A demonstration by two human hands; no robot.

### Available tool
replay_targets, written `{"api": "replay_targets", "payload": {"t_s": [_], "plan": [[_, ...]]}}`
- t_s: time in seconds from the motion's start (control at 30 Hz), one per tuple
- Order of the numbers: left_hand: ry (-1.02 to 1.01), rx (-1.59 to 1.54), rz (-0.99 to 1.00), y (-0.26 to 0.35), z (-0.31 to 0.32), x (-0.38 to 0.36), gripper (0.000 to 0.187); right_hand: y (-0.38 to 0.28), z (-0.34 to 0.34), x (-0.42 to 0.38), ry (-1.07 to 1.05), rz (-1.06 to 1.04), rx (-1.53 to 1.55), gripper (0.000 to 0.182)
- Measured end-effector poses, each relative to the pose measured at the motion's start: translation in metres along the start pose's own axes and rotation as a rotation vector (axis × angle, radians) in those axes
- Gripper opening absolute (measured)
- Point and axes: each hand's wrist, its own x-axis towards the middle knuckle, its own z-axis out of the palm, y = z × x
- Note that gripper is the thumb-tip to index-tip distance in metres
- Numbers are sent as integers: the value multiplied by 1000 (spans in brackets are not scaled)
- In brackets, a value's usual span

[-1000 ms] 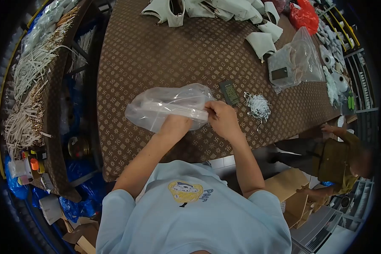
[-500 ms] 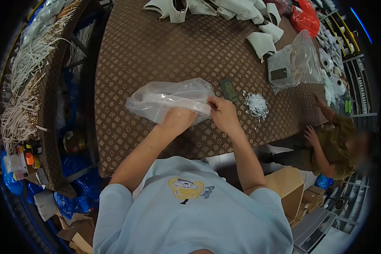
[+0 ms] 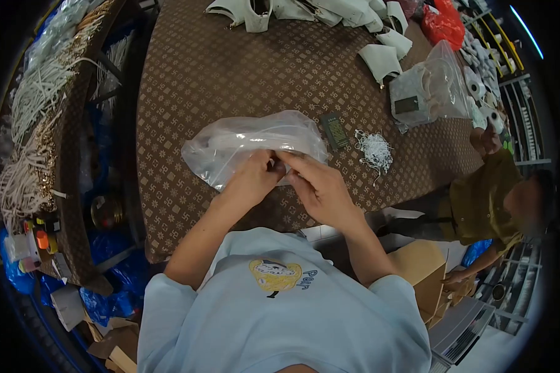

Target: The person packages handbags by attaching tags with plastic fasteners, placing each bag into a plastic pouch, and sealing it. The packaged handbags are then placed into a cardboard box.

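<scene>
A clear plastic bag (image 3: 230, 143) with something whitish inside lies on the patterned brown table in front of me. My left hand (image 3: 253, 178) is closed on the bag's near edge, its fingers curled. My right hand (image 3: 322, 185) meets it there, fingertips on the same edge close to the left fingers, thumb bent underneath. Exactly how the plastic runs between the fingers is partly hidden. Just beyond the bag's right end lies a dark green printed card (image 3: 335, 131). Right of the card is a tangled pile of white strings (image 3: 374, 151).
Another clear bag (image 3: 438, 93) with a pale item and dark card stands at the table's right. Pale bag-like pieces (image 3: 379, 62) and a red plastic bag (image 3: 443, 25) lie at the back. A co-worker (image 3: 485, 199) stands right. Pale straps (image 3: 37, 105) fill the left shelf.
My right hand has shifted left along the bag's edge to meet my left hand. The bag's near side has spread toward me. The co-worker has turned, one hand lowered toward the boxes.
</scene>
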Motion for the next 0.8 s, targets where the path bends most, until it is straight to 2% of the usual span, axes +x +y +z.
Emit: {"api": "replay_targets", "payload": {"t_s": [0.03,0.1,0.17,0.2,0.27,0.3,0.37,0.43,0.47,0.53,0.57,0.63,0.7,0.77,0.8], "plan": [[82,-148,93,3,-3,-6,18,2,3,2,39,6,-10,44],[49,-81,84,19,-20,-21,15,2,4,1,35,88,-40,46],[171,-206,74,16,-16,-26,12,-1,1,3,-66,119,-46,41],[151,-352,36,17,-14,-31,12,6,8,1,-14,111,-27,34],[161,-398,205,1,-12,-28,15,14,17,-1,74,102,40,23],[88,-330,183,-9,-20,-26,16,16,17,-2,109,95,97,19],[-17,-246,185,-12,-29,-23,17,16,15,-3,110,109,165,18],[41,-287,213,-10,-26,-23,14,21,24,-4,209,78,164,16],[8,-281,235,-8,-22,-25,14,24,27,-4,261,31,180,15],[348,-23,453,-7,-9,-37,14,21,25,-2,280,70,162,14],[330,-19,471,-13,-6,-48,14,21,24,-1,258,92,161,14],[14,-177,410,-30,1,-66,19,23,23,0,287,95,178,14],[6,-81,413,-35,41,-50,23,23,26,0,281,93,215,15],[-35,-17,93,-54,53,-26,28,24,24,-2,299,89,166,15],[-5,125,169,-76,63,-5,32,22,22,-4,299,106,94,15]]}}
